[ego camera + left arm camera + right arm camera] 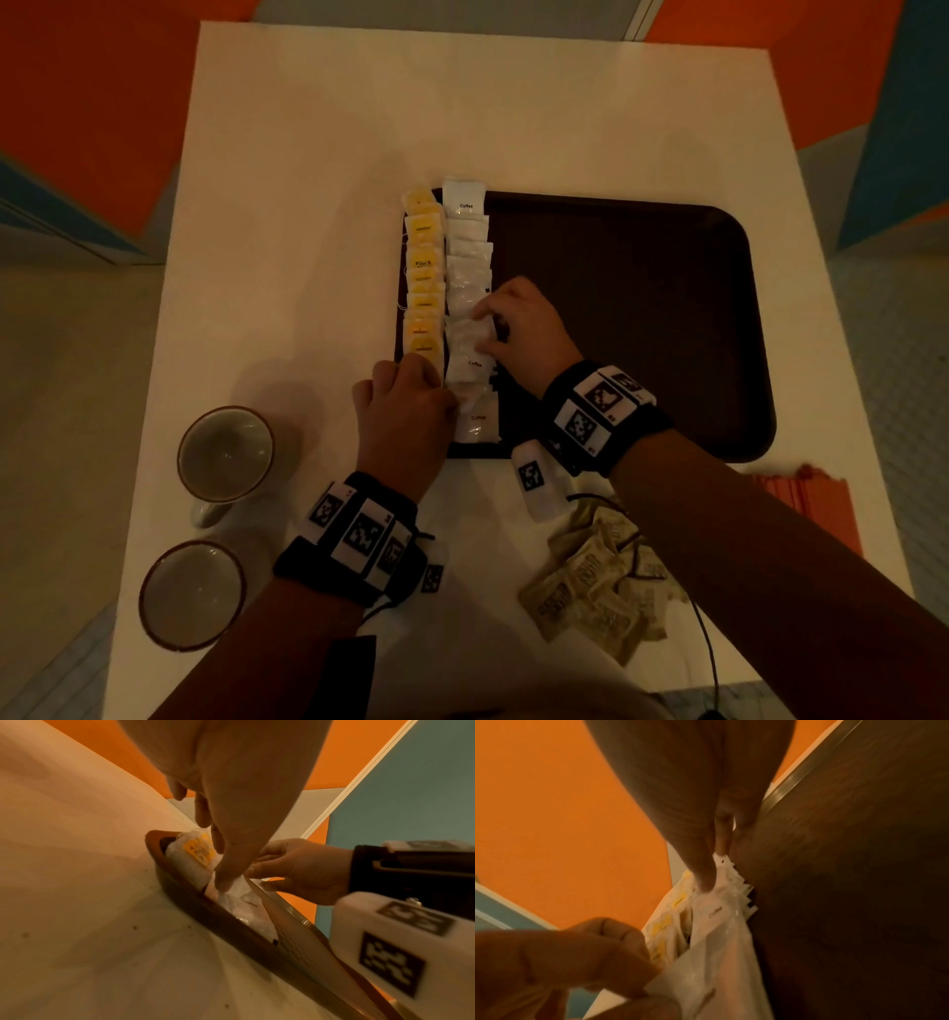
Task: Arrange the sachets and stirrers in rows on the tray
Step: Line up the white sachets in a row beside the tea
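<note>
My right hand [518, 324] pinches a white sachet [470, 336] in the tray [642, 288]'s second row; my left hand [405, 406] covers both rows' near ends, its grip on them unclear.

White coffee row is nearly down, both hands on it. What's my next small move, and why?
Probably release the white coffee sachets and send the right hand to the brown sachets, loose on the table. The tray holds two rows; its right side is bare.
</note>
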A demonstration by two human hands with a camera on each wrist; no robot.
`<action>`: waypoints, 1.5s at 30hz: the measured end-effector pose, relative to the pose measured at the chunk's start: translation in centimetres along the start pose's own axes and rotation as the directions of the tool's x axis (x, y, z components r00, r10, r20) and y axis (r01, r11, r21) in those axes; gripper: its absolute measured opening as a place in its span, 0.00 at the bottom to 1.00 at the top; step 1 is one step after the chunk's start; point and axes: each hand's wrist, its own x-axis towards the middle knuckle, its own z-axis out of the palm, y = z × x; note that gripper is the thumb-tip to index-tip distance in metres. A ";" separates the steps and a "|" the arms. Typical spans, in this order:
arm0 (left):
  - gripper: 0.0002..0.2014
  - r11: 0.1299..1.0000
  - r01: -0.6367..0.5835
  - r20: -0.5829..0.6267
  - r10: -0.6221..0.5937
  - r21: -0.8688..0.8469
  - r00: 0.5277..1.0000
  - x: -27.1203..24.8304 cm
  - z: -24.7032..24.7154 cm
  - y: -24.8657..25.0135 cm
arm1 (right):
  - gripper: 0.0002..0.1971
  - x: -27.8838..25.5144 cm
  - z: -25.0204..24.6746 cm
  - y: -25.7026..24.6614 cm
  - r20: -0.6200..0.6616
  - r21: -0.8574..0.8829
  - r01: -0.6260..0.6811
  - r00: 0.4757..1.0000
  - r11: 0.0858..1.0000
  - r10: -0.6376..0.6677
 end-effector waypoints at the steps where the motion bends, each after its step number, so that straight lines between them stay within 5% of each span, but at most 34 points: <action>1: 0.07 1.000 -0.003 0.005 0.003 -0.007 1.000 0.0 0.0 -0.1 | 0.11 -0.3 -0.2 0.2 -0.049 -0.017 -0.024 0.999 1.000 0.023; 6: 0.06 0.999 -0.031 0.032 0.032 -0.018 0.999 -0.4 -0.2 -0.3 | 0.10 -2.8 -0.1 1.0 0.094 -0.079 -0.203 0.973 0.976 0.210; 15: 0.09 0.999 -0.050 0.025 0.050 -0.021 0.998 -1.2 0.3 -0.6 | 0.08 -3.7 1.7 1.4 0.150 0.159 -0.321 0.943 0.934 0.298; 20: 0.09 0.999 -0.038 0.006 0.038 -0.038 0.999 -1.3 0.4 -0.4 | 0.03 -3.4 1.5 1.4 0.184 0.154 -0.278 0.951 0.948 0.249; 36: 0.08 0.999 -0.009 0.045 0.011 -0.047 0.999 -0.8 -0.2 -0.4 | 0.02 -1.7 1.2 0.7 -0.042 0.138 -0.221 0.973 0.966 0.228; 45: 0.05 1.000 0.014 0.067 -0.013 -0.010 0.998 0.4 0.0 -0.4 | 0.02 -2.4 0.7 0.4 0.001 0.166 -0.219 0.975 0.962 0.221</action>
